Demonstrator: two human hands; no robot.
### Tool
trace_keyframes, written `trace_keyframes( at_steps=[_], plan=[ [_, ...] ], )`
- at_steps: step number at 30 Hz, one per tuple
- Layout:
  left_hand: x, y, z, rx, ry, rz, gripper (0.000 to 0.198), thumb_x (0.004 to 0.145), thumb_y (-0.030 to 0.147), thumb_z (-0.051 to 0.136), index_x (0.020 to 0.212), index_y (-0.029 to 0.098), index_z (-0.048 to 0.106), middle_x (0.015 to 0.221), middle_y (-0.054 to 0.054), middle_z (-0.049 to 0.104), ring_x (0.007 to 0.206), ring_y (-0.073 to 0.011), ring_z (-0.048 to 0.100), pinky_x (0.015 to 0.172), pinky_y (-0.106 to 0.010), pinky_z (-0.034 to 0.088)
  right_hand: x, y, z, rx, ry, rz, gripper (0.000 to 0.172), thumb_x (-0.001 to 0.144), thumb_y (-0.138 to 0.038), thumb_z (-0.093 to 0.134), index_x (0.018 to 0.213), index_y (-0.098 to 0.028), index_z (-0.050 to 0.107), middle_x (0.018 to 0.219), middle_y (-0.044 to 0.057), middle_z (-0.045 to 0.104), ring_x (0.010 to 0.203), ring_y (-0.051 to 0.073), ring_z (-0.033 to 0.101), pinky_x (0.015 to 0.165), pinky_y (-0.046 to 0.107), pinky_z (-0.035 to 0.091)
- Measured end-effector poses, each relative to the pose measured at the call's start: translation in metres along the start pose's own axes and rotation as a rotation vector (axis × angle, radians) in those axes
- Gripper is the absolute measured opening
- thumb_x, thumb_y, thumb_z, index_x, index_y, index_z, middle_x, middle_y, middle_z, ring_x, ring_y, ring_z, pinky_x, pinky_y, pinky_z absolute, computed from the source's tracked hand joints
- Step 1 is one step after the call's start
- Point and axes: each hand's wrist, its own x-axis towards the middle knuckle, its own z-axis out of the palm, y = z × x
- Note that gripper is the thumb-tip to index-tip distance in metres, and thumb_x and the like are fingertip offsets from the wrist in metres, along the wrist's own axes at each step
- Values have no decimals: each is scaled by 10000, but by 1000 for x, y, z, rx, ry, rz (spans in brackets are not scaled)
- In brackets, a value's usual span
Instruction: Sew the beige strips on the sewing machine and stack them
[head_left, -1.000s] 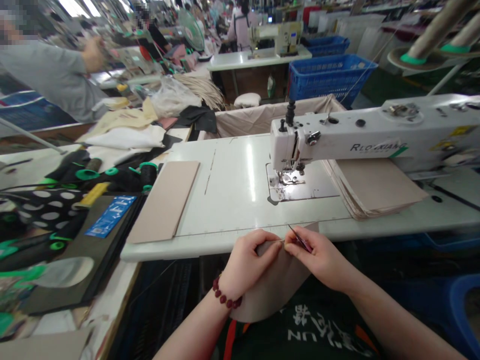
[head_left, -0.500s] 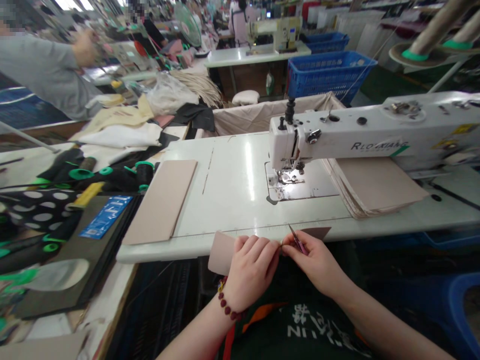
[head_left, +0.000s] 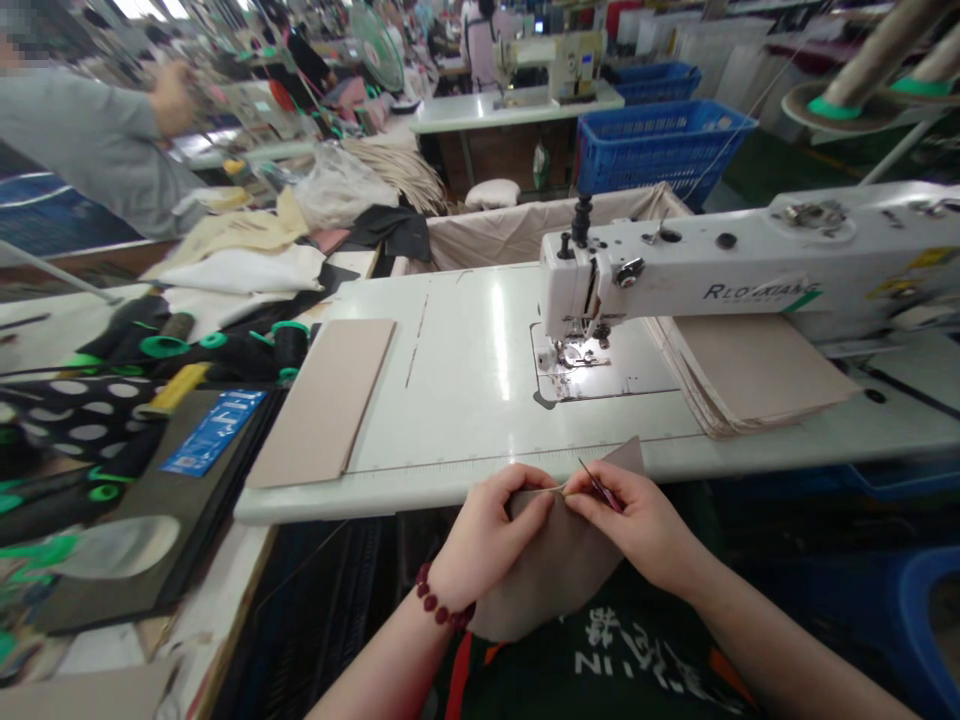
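In the head view, the left hand [head_left: 495, 532] has its grip pinched on the upper edge of a beige panel [head_left: 559, 580], which hangs just in front of the bench [head_left: 450, 420], above the person's dark lettered garment [head_left: 555, 690]. The right hand [head_left: 641, 525] pinches that edge too, with a slim pointed tool [head_left: 602, 489] tucked in the same grip. That double hold looks like the weak spot: loosening it to shift the tool could let the panel drop. The bare tip might prick skin or scratch the panel if the wrist turned.
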Motion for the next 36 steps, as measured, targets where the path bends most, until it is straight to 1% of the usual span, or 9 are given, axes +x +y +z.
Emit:
trace_keyframes(
  at_steps=[4,12,16,20,24,27,30,33,36],
  plan=[
    [1,4,-2,-103,-38,-55,168,899,262,513,980,195,643,972,-26,686,918,-185,615,843,-308,469,-2,-3,-3,-24,-10,-25,129,893,-303,552,820,-205,592,728,-33,508,696,123,454,657,240,372],
    [0,6,-1,-137,-57,-74,161,896,261,526,962,192,656,955,-17,691,902,-177,615,833,-289,468,-3,-2,-5,-43,-23,-38,138,892,-310,554,808,-206,589,724,-31,499,692,128,450,658,246,374],
    [0,6,-1,-149,-71,-84,166,900,269,520,967,199,656,960,-13,693,908,-175,611,829,-282,465,-3,-1,-5,-66,-26,-86,128,897,-311,554,826,-212,593,745,-32,526,704,124,474,664,242,381],
    [-1,4,0,-158,-72,-89,171,907,291,519,968,198,649,962,-13,686,908,-174,607,824,-277,461,-6,-1,-4,-161,-30,-131,163,906,-351,536,852,-212,603,777,-12,564,722,137,513,673,254,402],
    [-2,3,-4,-166,-75,-111,188,904,317,521,963,190,646,950,-25,679,889,-182,599,757,-265,465,-10,-6,-14,-242,6,-132,201,898,-411,535,920,-220,592,812,7,595,738,156,541,673,266,424],
    [-2,5,-9,-192,-92,-140,204,898,331,522,962,183,646,934,-31,670,833,-176,589,684,-249,456,-13,-10,-26,-390,29,-130,232,923,-425,479,990,-217,559,794,10,593,690,156,535,636,277,407],
    [-2,7,-14,-245,-142,-168,211,898,330,517,971,179,646,889,-24,656,762,-151,569,647,-235,438,-12,-7,-32,-616,27,-210,230,946,-402,430,984,-207,547,811,28,595,712,170,537,638,293,379],
    [0,9,-15,-303,-170,-185,232,893,347,521,979,172,647,880,-27,645,757,-148,559,654,-238,434,-10,0,-29,-783,9,-329,246,946,-401,433,977,-195,564,867,63,607,775,194,542,661,307,370],
    [1,11,-14,-326,-165,-170,244,881,357,536,975,165,653,892,-32,648,793,-158,562,700,-254,441,-8,3,-23,-871,0,-401,258,949,-397,431,981,-186,576,880,80,613,791,202,540,665,311,363]
  ],
)
